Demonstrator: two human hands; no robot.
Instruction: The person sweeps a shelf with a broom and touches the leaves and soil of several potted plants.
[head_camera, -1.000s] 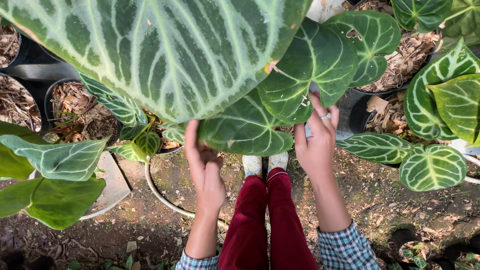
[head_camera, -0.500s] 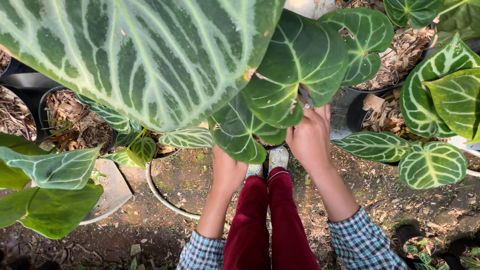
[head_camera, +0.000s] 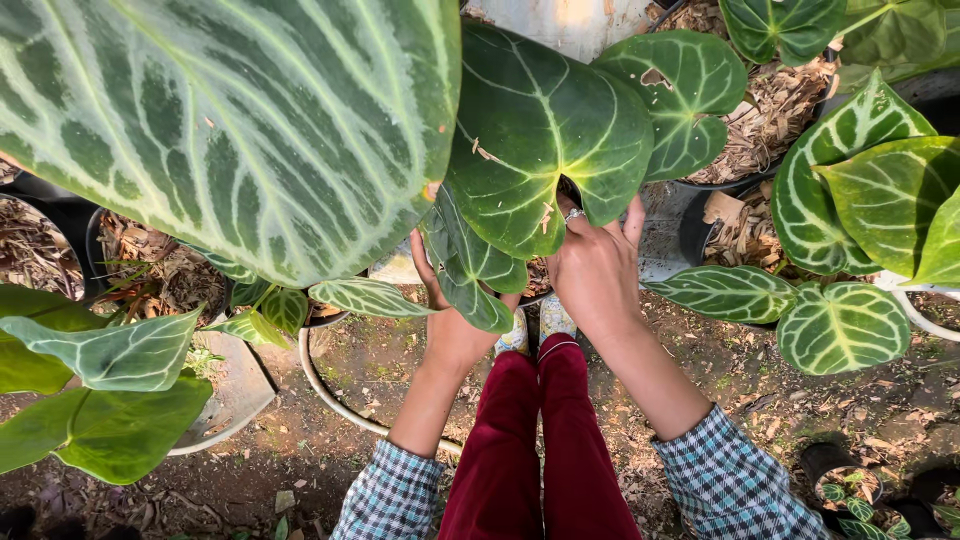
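Note:
A dark green heart-shaped leaf (head_camera: 540, 130) with pale veins hangs over both hands. My right hand (head_camera: 600, 275), with a ring on one finger, reaches under that leaf, and its fingertips are hidden there. Beside it, my left hand (head_camera: 450, 325) goes under narrower leaves (head_camera: 470, 275); only its thumb and wrist show. What either hand touches is hidden by the foliage. Both sleeves are blue-and-white checked.
A huge veined leaf (head_camera: 220, 130) fills the upper left. Black pots with dry mulch (head_camera: 770, 110) stand right and left (head_camera: 140, 270). A white hoop (head_camera: 335, 395) and a slab (head_camera: 240, 385) lie on bare soil. My red-trousered legs (head_camera: 540, 440) and shoes are below.
Both hands have moved forward and deeper under the leaves. The heart-shaped leaf now covers the right hand's fingers, and the left hand's fingers have gone out of sight.

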